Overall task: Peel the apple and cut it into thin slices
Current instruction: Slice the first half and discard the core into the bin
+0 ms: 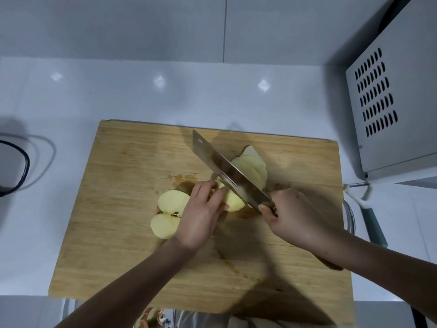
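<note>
A wooden cutting board [123, 233] lies on the white counter. On it a peeled apple half [168, 215] rests cut side up, its core and seeds showing. My left hand [201, 216] holds down another peeled apple piece [233, 200] with curled fingers. My right hand [293, 216] grips the handle of a cleaver [220, 159], whose blade stands on that piece right beside my left fingertips. Behind the blade lies a fan of thin apple slices [253, 165].
A grey metal appliance [387, 110] with vent slots stands at the right. A peeler [369, 209] with a teal handle lies right of the board, next to a metal bowl rim [350, 214]. Red apple peel [151, 318] shows below the board's front edge. A dark cable [21, 166] loops at the left.
</note>
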`<control>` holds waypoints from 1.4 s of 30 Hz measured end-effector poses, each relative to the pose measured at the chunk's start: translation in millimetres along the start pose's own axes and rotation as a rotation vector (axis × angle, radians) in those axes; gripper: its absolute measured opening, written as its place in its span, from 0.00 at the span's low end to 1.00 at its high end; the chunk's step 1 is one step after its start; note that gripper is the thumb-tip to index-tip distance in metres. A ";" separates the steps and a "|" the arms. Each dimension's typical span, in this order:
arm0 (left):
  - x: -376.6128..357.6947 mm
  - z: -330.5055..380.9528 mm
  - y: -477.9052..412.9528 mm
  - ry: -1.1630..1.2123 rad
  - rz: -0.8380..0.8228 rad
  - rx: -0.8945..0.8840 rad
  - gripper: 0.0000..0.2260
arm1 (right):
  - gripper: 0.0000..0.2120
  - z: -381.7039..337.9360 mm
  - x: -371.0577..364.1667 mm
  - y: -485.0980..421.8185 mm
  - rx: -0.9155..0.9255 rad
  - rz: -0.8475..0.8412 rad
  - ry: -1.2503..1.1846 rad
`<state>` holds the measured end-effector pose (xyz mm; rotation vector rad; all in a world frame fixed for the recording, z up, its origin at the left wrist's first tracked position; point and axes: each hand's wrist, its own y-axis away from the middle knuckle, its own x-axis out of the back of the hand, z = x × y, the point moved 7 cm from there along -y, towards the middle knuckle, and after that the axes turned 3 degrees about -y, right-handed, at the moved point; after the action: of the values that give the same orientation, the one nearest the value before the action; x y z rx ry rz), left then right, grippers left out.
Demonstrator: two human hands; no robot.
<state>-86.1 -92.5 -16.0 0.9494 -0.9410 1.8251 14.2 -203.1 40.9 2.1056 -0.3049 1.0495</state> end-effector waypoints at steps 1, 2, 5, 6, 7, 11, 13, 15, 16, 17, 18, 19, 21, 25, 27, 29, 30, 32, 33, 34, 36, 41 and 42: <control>0.0 0.3 -0.5 -0.018 -0.010 0.010 0.15 | 0.13 -0.8 1.0 2.6 0.005 -0.008 -0.008; 0.1 0.4 -0.7 -0.035 -0.018 0.018 0.17 | 0.13 -1.7 0.7 3.4 0.007 -0.015 -0.012; 2.4 2.4 -1.7 -0.023 -0.013 0.006 0.18 | 0.12 -6.5 -0.2 3.7 0.025 -0.024 0.025; 2.9 2.8 -1.9 -0.012 -0.010 0.001 0.18 | 0.12 -7.2 -0.3 3.5 0.031 -0.025 0.031; 3.2 2.9 -1.8 -0.005 -0.007 -0.002 0.18 | 0.12 -7.9 0.0 3.9 0.037 -0.027 0.033; 2.2 2.1 0.1 0.002 -0.001 -0.013 0.17 | 0.12 -10.1 1.6 5.0 0.049 -0.025 0.045; 2.0 1.5 0.1 0.017 0.018 -0.025 0.17 | 0.12 -10.2 1.5 4.3 0.041 -0.025 0.053; 3.2 1.5 0.0 0.025 0.041 -0.040 0.14 | 0.12 -10.1 0.9 3.6 0.037 -0.027 0.060; 3.9 1.7 -0.2 0.025 0.049 -0.045 0.13 | 0.12 -10.2 0.3 3.1 0.035 -0.029 0.062; 4.5 2.0 -0.4 0.027 0.055 -0.048 0.12 | 0.12 -10.1 -0.7 2.2 0.034 -0.031 0.059; 4.7 2.3 -0.3 0.030 0.061 -0.049 0.12 | 0.13 -10.0 -2.4 0.2 0.033 -0.033 0.056; 4.7 2.3 -0.2 0.031 0.066 -0.049 0.11 | 0.12 -10.0 -5.0 -3.0 0.031 -0.036 0.059; 4.9 2.6 0.3 0.029 0.074 -0.049 0.11 | 0.12 -10.0 -13.3 -12.8 0.021 -0.044 0.075; 1.9 0.6 2.7 0.015 0.057 -0.047 0.09 | 0.17 -9.8 -31.5 -30.7 -0.008 -0.040 0.035; 1.2 0.2 3.3 0.013 0.049 -0.047 0.09 | 0.18 -7.3 -34.3 -34.0 -0.016 -0.036 0.023; 0.9 0.0 3.5 0.011 0.046 -0.046 0.10 | 0.17 -3.7 -33.2 -32.7 -0.018 -0.024 -0.014; 0.6 -0.1 3.4 0.012 0.042 -0.042 0.10 | 0.17 -2.6 -31.0 -30.4 -0.018 -0.014 -0.032; 1.3 0.2 3.3 0.017 0.038 -0.038 0.11 | 0.14 -2.1 -24.5 -23.4 -0.017 0.011 -0.048; 2.5 1.0 3.0 0.016 0.037 -0.037 0.10 | 0.13 -2.4 -19.8 -18.9 -0.017 0.025 -0.048; 3.4 1.7 2.8 0.009 0.036 -0.037 0.10 | 0.13 -2.9 -15.0 -13.9 -0.014 0.037 -0.044; 3.4 2.9 2.2 -0.012 0.015 -0.031 0.09 | 0.13 -4.5 -6.3 -4.2 0.002 0.048 -0.029; 3.7 2.2 2.1 -0.022 -0.001 -0.027 0.09 | 0.13 -7.7 0.7 4.4 0.038 0.028 0.027; 3.2 1.8 2.5 -0.024 -0.010 -0.026 0.09 | 0.13 -7.6 -0.5 4.4 0.039 0.021 0.029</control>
<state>-89.0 -93.9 -13.1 0.9599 -0.9707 1.7922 7.3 -200.8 45.7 2.1242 -0.2949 1.1061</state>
